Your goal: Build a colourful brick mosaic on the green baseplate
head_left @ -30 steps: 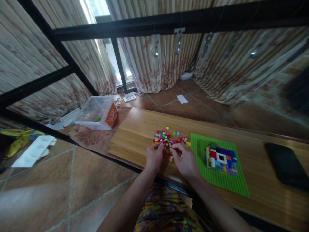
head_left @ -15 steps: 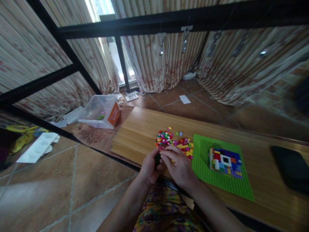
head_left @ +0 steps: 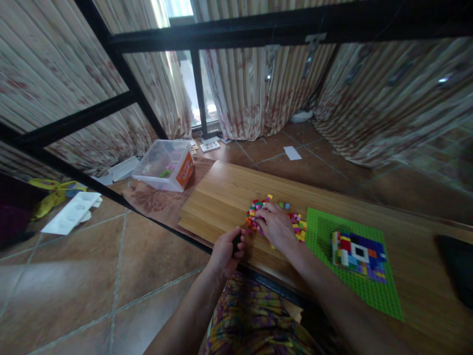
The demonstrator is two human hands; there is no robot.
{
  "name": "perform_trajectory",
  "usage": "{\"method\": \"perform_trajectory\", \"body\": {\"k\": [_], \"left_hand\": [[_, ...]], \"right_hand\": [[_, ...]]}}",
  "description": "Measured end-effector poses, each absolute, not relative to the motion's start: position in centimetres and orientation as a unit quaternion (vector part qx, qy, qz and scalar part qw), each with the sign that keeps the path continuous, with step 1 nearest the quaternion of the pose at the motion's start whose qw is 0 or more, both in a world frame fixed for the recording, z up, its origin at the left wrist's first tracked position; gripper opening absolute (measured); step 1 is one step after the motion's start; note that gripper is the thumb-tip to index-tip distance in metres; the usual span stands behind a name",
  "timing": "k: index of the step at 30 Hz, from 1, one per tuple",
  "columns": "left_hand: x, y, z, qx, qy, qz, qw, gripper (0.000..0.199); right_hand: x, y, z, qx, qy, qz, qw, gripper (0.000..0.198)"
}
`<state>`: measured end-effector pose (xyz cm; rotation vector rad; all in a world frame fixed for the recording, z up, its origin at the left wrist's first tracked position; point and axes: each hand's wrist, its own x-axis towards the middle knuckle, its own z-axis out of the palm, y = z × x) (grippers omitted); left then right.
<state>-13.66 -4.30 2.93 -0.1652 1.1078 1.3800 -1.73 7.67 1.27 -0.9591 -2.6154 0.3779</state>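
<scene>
My left hand (head_left: 226, 249) is curled closed near the table's front edge, around a small dark object (head_left: 236, 242) whose kind I cannot make out. Over a pile of small colourful toy bricks (head_left: 254, 209) is my right hand (head_left: 276, 224), its fingers apart and reaching down among the bricks; it covers part of the pile. Right of the pile lies a green studded baseplate (head_left: 318, 222). On that plate stands a multicoloured brick build (head_left: 371, 261), with a white square frame around a dark opening on its top.
The wooden table (head_left: 221, 187) has a dark flat device (head_left: 454, 256) at its right. Left of the wooden top sits a clear plastic box (head_left: 158, 170) with a few pieces inside. A black metal frame (head_left: 221, 39) crosses before the curtains. A white tray (head_left: 72, 214) lies on the tiled floor.
My right hand has left my left hand and moved onto the brick pile. My left hand stays closed around the dark object. The view has shifted slightly left.
</scene>
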Motion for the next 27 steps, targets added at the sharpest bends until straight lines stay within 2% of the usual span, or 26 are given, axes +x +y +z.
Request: {"method": "perform_trajectory", "body": {"k": [9, 15, 22, 27], "left_hand": [[-13.5, -4.2, 2.4, -0.024, 0.49, 0.606, 0.626, 0.016], [-13.1, -4.2, 2.5, 0.019, 0.517, 0.599, 0.611, 0.026], [-11.6, -3.3, 3.2, 0.091, 0.553, 0.571, 0.599, 0.037], [-10.9, -3.0, 3.4, 0.085, 0.525, 0.572, 0.624, 0.035]], "right_hand": [[-1.1, 7.8, 1.8, -0.291, -0.933, 0.135, 0.162, 0.01], [-1.0, 7.3, 2.1, -0.3, -0.925, 0.156, 0.172, 0.014], [1.0, 4.3, 3.9, -0.316, -0.893, 0.265, 0.178, 0.016], [1.7, 3.2, 3.7, -0.359, -0.832, 0.347, 0.243, 0.014]]}}
